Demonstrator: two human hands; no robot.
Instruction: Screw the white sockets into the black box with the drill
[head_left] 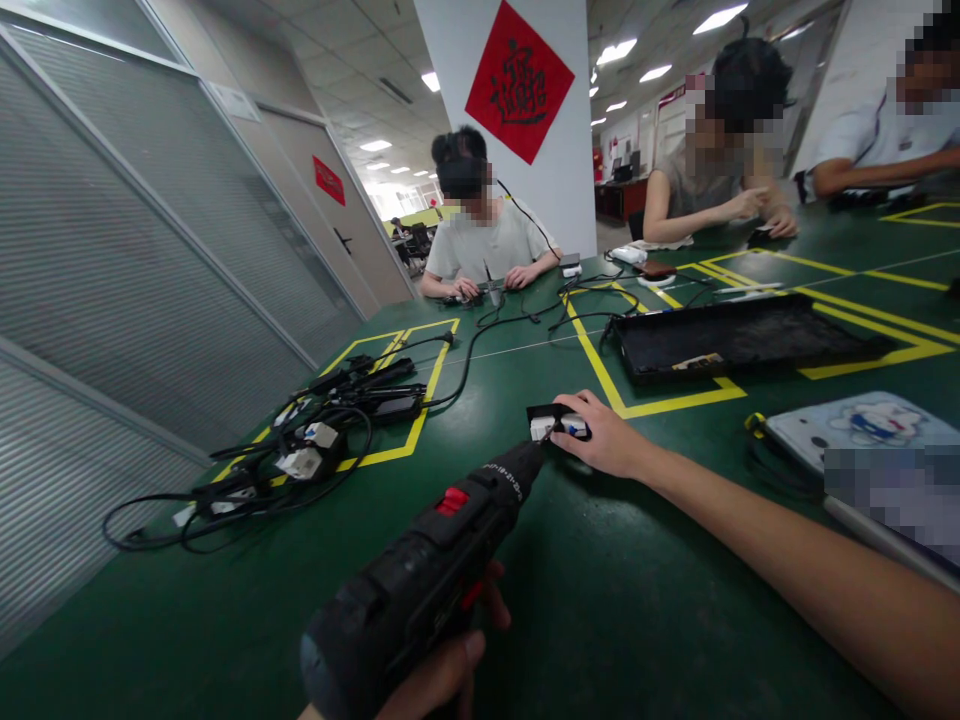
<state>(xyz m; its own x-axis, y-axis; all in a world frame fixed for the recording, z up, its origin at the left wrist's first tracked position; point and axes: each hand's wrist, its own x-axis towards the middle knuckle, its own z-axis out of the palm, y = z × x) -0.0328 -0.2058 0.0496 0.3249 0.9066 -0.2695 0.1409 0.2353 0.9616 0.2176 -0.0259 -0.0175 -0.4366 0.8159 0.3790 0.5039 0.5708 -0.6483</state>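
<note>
A black cordless drill (420, 565) with a red switch fills the lower middle of the head view. My left hand (442, 672) is wrapped round its handle, partly hidden beneath the drill body. The drill's tip reaches a small black and white electrical part (541, 427) on the table. I cannot tell whether the bit sits in a screw there. My right hand (598, 436) grips this part from its right side, thumb and fingers closed on it.
Left on the green table (525, 620) lies a pile of black adapters and cables (397, 405). A shallow black tray (750, 335) stands at the right, behind a blue-covered item (877, 425). Across the table sit several people; a cable (480, 345) runs toward one.
</note>
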